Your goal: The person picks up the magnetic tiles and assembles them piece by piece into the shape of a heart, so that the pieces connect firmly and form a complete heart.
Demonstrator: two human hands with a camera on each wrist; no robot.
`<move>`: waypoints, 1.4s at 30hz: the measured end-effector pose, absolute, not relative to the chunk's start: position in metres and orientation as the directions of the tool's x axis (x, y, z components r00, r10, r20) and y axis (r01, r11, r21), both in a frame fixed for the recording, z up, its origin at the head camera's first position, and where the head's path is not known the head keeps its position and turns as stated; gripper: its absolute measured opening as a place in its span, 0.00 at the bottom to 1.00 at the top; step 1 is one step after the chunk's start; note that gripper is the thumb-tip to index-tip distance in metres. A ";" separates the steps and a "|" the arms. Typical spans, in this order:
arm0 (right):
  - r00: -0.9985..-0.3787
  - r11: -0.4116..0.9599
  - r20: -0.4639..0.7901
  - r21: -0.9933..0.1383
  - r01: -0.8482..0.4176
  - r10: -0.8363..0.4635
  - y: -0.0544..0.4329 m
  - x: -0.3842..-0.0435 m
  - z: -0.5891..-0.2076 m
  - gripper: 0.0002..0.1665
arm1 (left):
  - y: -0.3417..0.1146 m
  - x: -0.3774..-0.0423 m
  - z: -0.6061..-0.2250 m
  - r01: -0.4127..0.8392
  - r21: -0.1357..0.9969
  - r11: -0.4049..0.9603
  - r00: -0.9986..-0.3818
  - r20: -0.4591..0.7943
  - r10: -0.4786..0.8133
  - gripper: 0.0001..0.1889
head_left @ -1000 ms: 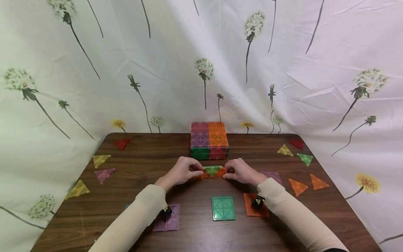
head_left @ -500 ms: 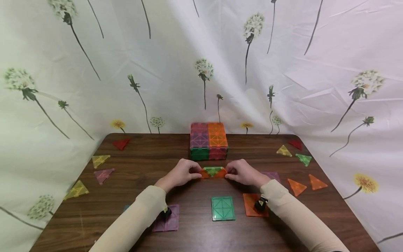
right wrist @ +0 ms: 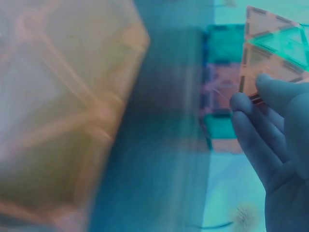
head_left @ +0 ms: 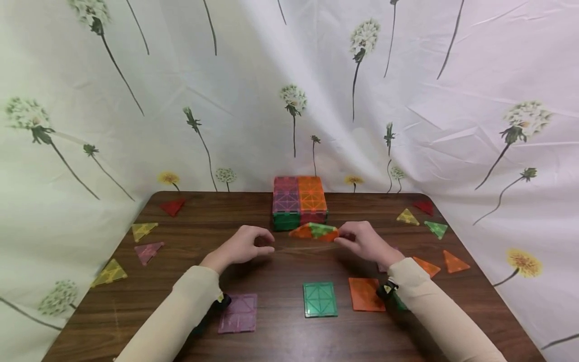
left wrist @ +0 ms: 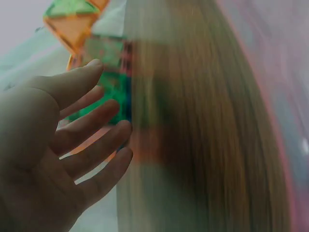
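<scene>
Dark wood-grain table (head_left: 289,344), white dandelion-print curtain (head_left: 253,100) hanging behind it.

Nearest: purple square (head_left: 238,314), green square (head_left: 320,299) and orange square (head_left: 362,295), all flat, same spots as half a second ago. Right forearm partly covers the orange one less than before; a second green piece (head_left: 400,301) now peeks out by that sleeve.

Mid-table is where it changes. Before: both hands on the ends of the orange-green strip (head_left: 312,231). Now the left hand (head_left: 239,245) is off it and pulled back to the left. It's released: fingers spread, slightly bent, thumb well apart from them, holding nothing.

Right hand (head_left: 362,241) has the strip alone, right end pinched between thumb and fingertips, grip narrow. Strip looks raised off the table, tilted, its free left end pointing at the gap between the hands. It's moved farther back and now overlaps the lower front of the box in the head view; can't tell if they touch.

Flanks: loose triangles lie along both table edges, e.g. yellow triangle (head_left: 110,273) left, orange triangle (head_left: 454,261) right.

Farthest: box (head_left: 289,201) of tiles, purple and orange on top, by the back edge, unmoved.
</scene>
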State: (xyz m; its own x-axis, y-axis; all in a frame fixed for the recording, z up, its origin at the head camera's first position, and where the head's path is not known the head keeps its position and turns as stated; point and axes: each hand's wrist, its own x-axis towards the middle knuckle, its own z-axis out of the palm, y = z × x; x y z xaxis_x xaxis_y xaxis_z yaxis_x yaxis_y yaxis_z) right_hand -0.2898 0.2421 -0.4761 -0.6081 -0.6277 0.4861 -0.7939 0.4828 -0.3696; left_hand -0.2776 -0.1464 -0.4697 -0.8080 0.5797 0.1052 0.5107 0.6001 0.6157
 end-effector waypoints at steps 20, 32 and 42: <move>-0.841 0.729 0.528 -0.529 -0.435 -0.119 0.268 -0.309 -0.453 0.09 | -0.308 -0.247 -0.460 -0.121 0.273 0.954 -0.984 -0.156 -0.080 0.21; -0.924 0.829 0.378 -0.498 -0.255 -0.057 0.254 -0.337 -0.487 0.11 | -0.321 -0.243 -0.459 -0.115 0.252 0.961 -0.988 -0.133 -0.083 0.11; -0.966 0.842 0.253 -0.506 -0.184 -0.059 0.239 -0.344 -0.492 0.14 | -0.328 -0.237 -0.465 0.021 0.227 0.974 -0.999 0.052 0.010 0.05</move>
